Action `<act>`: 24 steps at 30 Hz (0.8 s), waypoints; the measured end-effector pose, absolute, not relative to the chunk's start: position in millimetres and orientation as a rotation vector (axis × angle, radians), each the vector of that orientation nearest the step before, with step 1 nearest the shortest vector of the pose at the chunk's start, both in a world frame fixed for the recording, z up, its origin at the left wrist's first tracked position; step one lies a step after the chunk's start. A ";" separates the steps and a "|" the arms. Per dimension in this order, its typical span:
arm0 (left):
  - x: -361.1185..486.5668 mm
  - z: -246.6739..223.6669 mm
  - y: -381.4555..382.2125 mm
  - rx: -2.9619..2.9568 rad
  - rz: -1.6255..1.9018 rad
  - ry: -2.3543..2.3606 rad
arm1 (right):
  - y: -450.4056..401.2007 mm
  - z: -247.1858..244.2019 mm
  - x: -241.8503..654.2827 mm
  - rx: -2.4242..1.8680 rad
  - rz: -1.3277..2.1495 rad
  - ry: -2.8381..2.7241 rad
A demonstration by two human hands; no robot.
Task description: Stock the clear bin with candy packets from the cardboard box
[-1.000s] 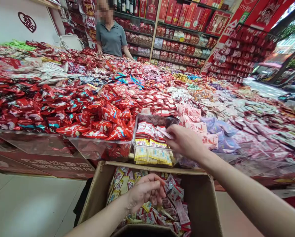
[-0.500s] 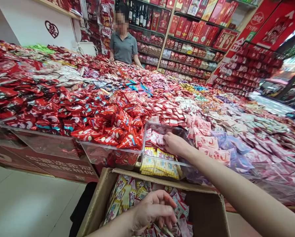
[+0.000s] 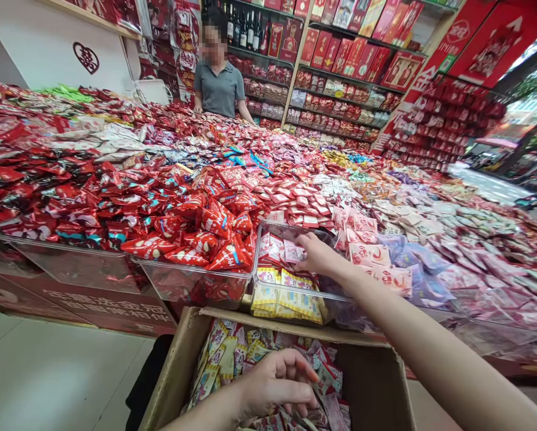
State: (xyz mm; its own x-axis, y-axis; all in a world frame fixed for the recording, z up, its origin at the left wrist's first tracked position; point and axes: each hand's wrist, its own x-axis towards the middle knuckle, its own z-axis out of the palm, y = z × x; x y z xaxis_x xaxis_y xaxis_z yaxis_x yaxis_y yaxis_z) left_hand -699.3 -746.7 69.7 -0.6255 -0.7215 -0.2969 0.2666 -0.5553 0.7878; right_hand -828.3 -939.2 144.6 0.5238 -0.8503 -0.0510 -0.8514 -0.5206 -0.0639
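Note:
My right hand (image 3: 318, 256) reaches into a clear plastic bin, its fingertips at the right edge of a pink-and-white candy packet (image 3: 294, 251). Thumb and fingers are apart there, and I see nothing gripped between them. Yellow-and-white candy packets (image 3: 288, 294) stand along the front of that bin (image 3: 295, 288). Below, my left hand (image 3: 279, 380) hovers over an open cardboard box (image 3: 380, 383), fingers loosely bent and apart, with nothing visible in them. Mixed yellow, pink and white candy packets (image 3: 221, 353) lie in the box, partly hidden by this hand.
Red candy packets (image 3: 225, 254) heap over the bin to the left. Pink packets (image 3: 369, 254) and purple bags (image 3: 423, 278) lie to the right. A person in a grey shirt (image 3: 221, 90) stands behind the wide candy display, before stocked shelves (image 3: 340, 78).
My right hand has drawn back slightly to the right, showing more of the pink-and-white packet. My left hand stays over the box. The view has shifted a little.

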 end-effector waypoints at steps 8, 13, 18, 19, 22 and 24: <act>-699.8 63.1 -746.7 0.823 -2.198 -1.024 | -941.6 139.0 -831.0 -2.655 0.373 1.715; -703.4 64.5 -745.2 0.786 -2.239 -1.018 | -955.6 133.3 -829.8 -2.684 0.353 1.735; -702.5 62.9 -743.5 0.779 -2.262 -1.074 | -954.6 138.6 -827.7 -2.709 0.337 1.748; -702.0 61.8 -743.4 0.777 -2.267 -1.088 | -951.3 141.2 -827.4 -2.707 0.329 1.775; -700.8 58.9 -743.2 0.770 -2.269 -1.126 | -937.7 149.8 -827.1 -2.689 0.329 1.841; -700.6 57.6 -742.9 0.766 -2.268 -1.154 | -929.6 153.9 -826.9 -2.675 0.364 1.842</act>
State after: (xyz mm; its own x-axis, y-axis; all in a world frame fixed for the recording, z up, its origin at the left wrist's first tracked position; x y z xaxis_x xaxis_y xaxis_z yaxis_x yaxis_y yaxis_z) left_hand -700.6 -742.9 57.6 -0.7283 -0.6333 -0.2618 0.1612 -0.5296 0.8328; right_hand -826.9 -929.6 153.9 0.3423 -0.9331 -0.1105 -0.9049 -0.3591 0.2285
